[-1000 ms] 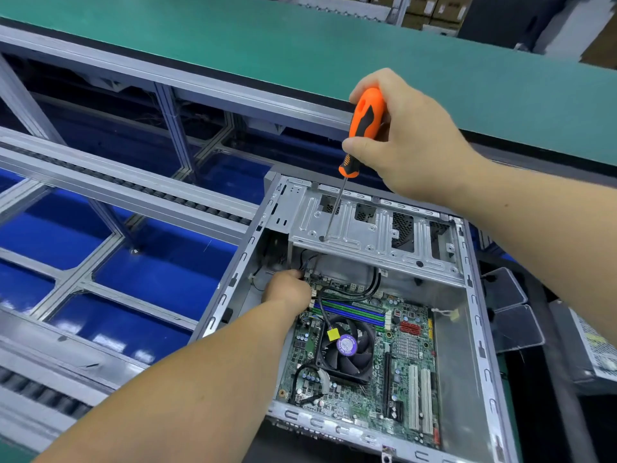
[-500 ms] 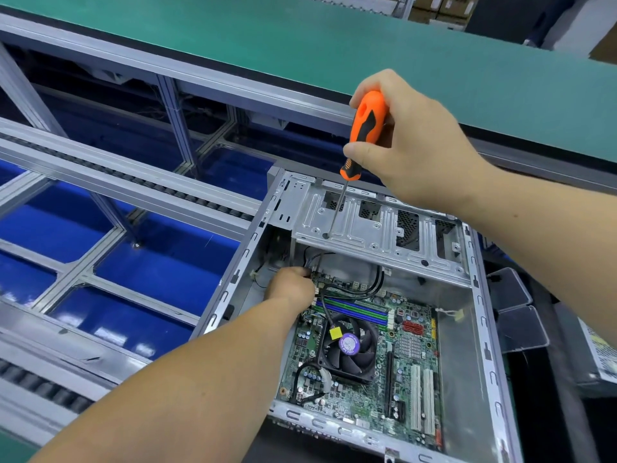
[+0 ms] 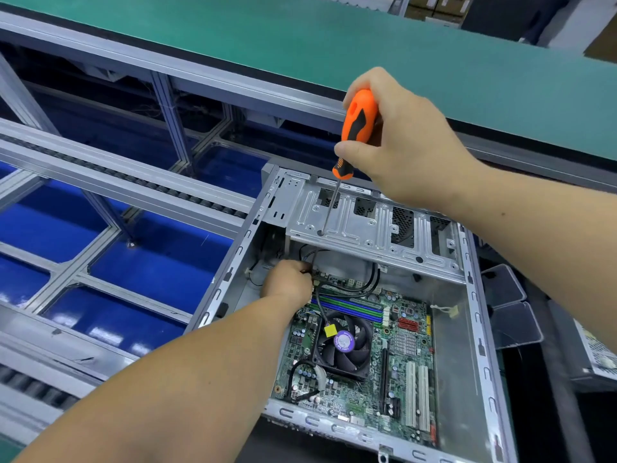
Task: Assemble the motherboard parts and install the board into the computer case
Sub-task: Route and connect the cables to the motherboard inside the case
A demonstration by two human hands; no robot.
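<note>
An open grey computer case [image 3: 474, 295] lies flat with a green motherboard [image 3: 407, 372] inside, its black CPU fan [image 3: 344, 345] near the middle. My right hand [image 3: 404, 142] grips an orange and black screwdriver [image 3: 357, 128]. The shaft runs down through a hole in the silver drive bay bracket [image 3: 370, 225]. My left hand [image 3: 290, 279] reaches under that bracket at the board's far left corner, fingers curled around something small by the black cables [image 3: 354, 289]. What the fingers hold is hidden.
A green conveyor surface [image 3: 334, 38] runs across the back. Grey roller rails [image 3: 133, 185] and blue bins [image 3: 157, 259] lie to the left. Dark plastic trays [image 3: 507, 302] and a metal box [image 3: 597, 349] stand right of the case.
The view has shifted slightly. My right hand and the screwdriver stay over the same bracket hole. My left hand has stayed under the bracket at the board's corner.
</note>
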